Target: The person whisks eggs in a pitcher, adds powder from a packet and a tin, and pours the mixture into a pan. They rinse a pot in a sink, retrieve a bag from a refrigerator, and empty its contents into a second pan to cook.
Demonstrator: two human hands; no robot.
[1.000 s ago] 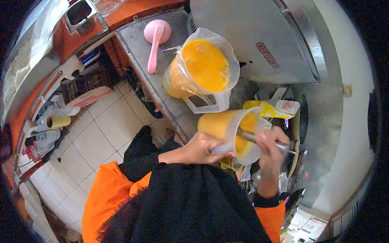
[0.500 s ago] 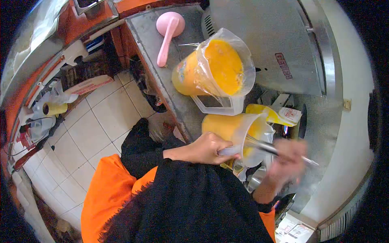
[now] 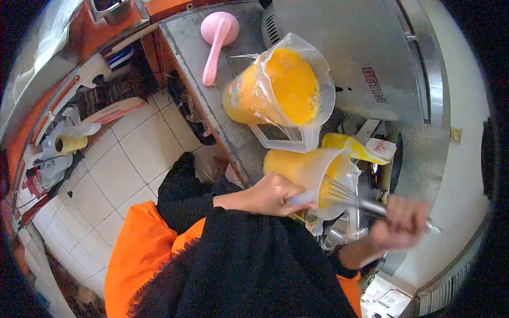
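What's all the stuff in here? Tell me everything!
counter: 1, grey, upper middle
ladle: 1, pink, on counter
far jug: 1, clear with orange liquid, on counter
near jug: 1, cloudy with orange liquid, below far jug
whisk: 1, silver, wires at near jug's mouth
pouch: 1, yellow and white, beside near jug
steel box: 1, silver, upper right
roll: 1, yellow, far left
floor: 1, cream tiles, left
clutter: too jumbled to count, mixed colours, both sides
clothes: uncounted, orange and black, bottom
left hand: 1, bare, on near jug's handle
right hand: 1, bare, blurred, round whisk
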